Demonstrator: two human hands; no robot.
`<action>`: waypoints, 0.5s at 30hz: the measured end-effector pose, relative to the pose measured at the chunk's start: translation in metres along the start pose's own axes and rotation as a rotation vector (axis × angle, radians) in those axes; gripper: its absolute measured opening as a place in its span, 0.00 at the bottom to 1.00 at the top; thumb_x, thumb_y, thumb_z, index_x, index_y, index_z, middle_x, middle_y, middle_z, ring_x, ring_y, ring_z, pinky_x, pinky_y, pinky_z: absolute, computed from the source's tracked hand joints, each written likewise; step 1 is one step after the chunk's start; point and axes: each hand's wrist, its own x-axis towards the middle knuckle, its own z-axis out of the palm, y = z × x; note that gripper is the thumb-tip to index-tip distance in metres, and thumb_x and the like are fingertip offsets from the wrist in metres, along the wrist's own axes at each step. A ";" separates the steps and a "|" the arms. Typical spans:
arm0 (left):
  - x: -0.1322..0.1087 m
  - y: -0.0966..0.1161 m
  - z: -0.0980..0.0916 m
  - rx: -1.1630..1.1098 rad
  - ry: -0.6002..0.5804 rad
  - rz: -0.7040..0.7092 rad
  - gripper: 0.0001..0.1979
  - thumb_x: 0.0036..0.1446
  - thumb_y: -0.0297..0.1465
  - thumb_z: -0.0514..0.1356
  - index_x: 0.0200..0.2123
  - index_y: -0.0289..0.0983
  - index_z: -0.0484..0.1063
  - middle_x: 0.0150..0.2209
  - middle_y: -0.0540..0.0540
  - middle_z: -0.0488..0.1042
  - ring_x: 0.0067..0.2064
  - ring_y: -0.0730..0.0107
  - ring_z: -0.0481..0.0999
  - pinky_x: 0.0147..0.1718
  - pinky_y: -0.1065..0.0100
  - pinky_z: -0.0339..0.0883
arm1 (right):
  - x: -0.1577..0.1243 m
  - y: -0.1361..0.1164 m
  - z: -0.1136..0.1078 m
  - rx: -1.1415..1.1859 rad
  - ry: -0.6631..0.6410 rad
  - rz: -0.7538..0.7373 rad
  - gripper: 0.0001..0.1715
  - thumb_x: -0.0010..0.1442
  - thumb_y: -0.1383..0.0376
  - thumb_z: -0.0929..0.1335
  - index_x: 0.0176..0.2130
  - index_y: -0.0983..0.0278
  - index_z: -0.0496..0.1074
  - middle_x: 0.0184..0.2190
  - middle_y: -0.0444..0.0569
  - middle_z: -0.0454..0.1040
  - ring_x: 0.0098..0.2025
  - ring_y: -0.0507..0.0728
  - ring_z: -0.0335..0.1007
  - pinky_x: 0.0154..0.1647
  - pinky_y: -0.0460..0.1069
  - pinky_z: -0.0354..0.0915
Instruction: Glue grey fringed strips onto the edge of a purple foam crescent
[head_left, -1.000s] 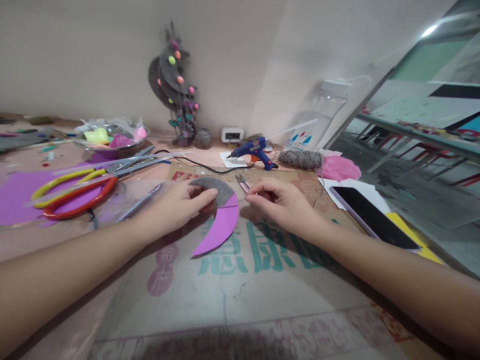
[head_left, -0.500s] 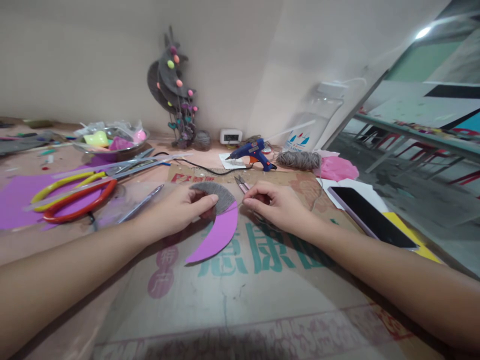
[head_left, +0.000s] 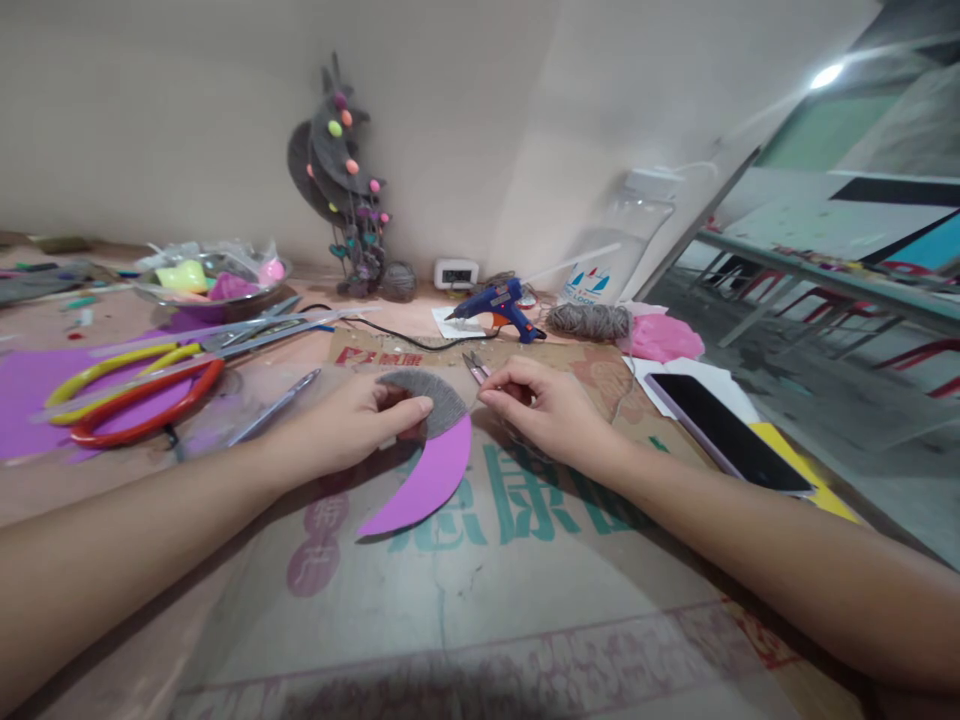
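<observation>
Grey-yarn-wrapped purple card crescent (head_left: 424, 470) lies at 7 o'clock of centre — its bare tip has swung further toward 7, probably a turn within the grip. Left hand (head_left: 386, 415) at 8 pinches the wrapped end, hiding part. Right hand (head_left: 536, 400) at 4: thumb and forefinger pressed together, apparently on thin grey yarn strand (head_left: 620, 398) — contact too fine to resolve.

crescent (head_left: 435, 465) partly covered by left hand (head_left: 367, 412), snips (head_left: 475, 368) partly behind right hand (head_left: 538, 402), purple sheet (head_left: 22, 395) cut off at left
</observation>
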 end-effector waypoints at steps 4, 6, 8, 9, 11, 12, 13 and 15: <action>0.000 -0.001 0.001 -0.045 -0.021 0.006 0.13 0.53 0.40 0.56 0.24 0.40 0.73 0.22 0.52 0.71 0.25 0.70 0.69 0.25 0.72 0.61 | 0.000 0.001 0.001 -0.001 0.012 -0.009 0.06 0.58 0.63 0.67 0.32 0.63 0.73 0.25 0.43 0.68 0.25 0.49 0.60 0.26 0.45 0.56; 0.000 -0.001 0.001 -0.061 -0.026 0.013 0.12 0.54 0.39 0.56 0.24 0.40 0.74 0.22 0.52 0.72 0.25 0.70 0.69 0.26 0.72 0.61 | 0.000 0.001 0.001 0.004 0.019 -0.015 0.06 0.58 0.63 0.67 0.32 0.63 0.73 0.25 0.43 0.67 0.25 0.49 0.59 0.26 0.45 0.56; 0.000 0.000 0.000 -0.064 -0.032 0.022 0.12 0.54 0.38 0.56 0.24 0.40 0.73 0.23 0.52 0.71 0.26 0.71 0.69 0.26 0.72 0.61 | 0.000 0.001 0.001 0.003 0.022 -0.019 0.07 0.58 0.63 0.67 0.32 0.63 0.73 0.25 0.43 0.66 0.25 0.49 0.59 0.27 0.45 0.55; 0.000 0.000 0.000 -0.064 -0.037 0.026 0.12 0.54 0.38 0.56 0.24 0.39 0.73 0.22 0.52 0.71 0.25 0.71 0.69 0.26 0.72 0.61 | 0.000 0.001 0.001 0.003 0.022 -0.018 0.07 0.58 0.63 0.67 0.32 0.63 0.73 0.25 0.43 0.66 0.26 0.49 0.59 0.27 0.45 0.55; 0.000 0.002 0.000 -0.059 -0.054 0.029 0.13 0.54 0.38 0.56 0.22 0.39 0.72 0.22 0.52 0.71 0.25 0.71 0.68 0.25 0.72 0.61 | 0.000 0.000 0.000 0.008 0.022 -0.014 0.07 0.58 0.63 0.67 0.32 0.63 0.73 0.25 0.42 0.66 0.26 0.49 0.59 0.27 0.45 0.55; -0.001 0.003 0.000 -0.055 -0.060 0.026 0.14 0.54 0.38 0.56 0.21 0.39 0.71 0.22 0.52 0.70 0.25 0.71 0.67 0.25 0.71 0.60 | 0.000 0.000 0.000 0.013 0.024 -0.015 0.07 0.58 0.63 0.67 0.32 0.63 0.73 0.25 0.42 0.66 0.25 0.49 0.59 0.27 0.45 0.55; -0.001 0.003 0.000 -0.053 -0.064 0.022 0.14 0.54 0.38 0.56 0.20 0.39 0.70 0.21 0.52 0.70 0.24 0.71 0.67 0.25 0.71 0.60 | -0.001 0.000 0.000 0.019 0.030 -0.017 0.06 0.58 0.63 0.67 0.32 0.64 0.73 0.25 0.42 0.66 0.25 0.49 0.59 0.27 0.45 0.55; -0.002 0.004 0.000 -0.057 -0.067 0.022 0.15 0.54 0.38 0.56 0.20 0.38 0.70 0.21 0.52 0.70 0.24 0.72 0.67 0.24 0.71 0.59 | -0.001 -0.001 0.000 0.027 0.041 -0.027 0.06 0.58 0.64 0.67 0.32 0.64 0.73 0.25 0.42 0.65 0.25 0.49 0.59 0.27 0.45 0.55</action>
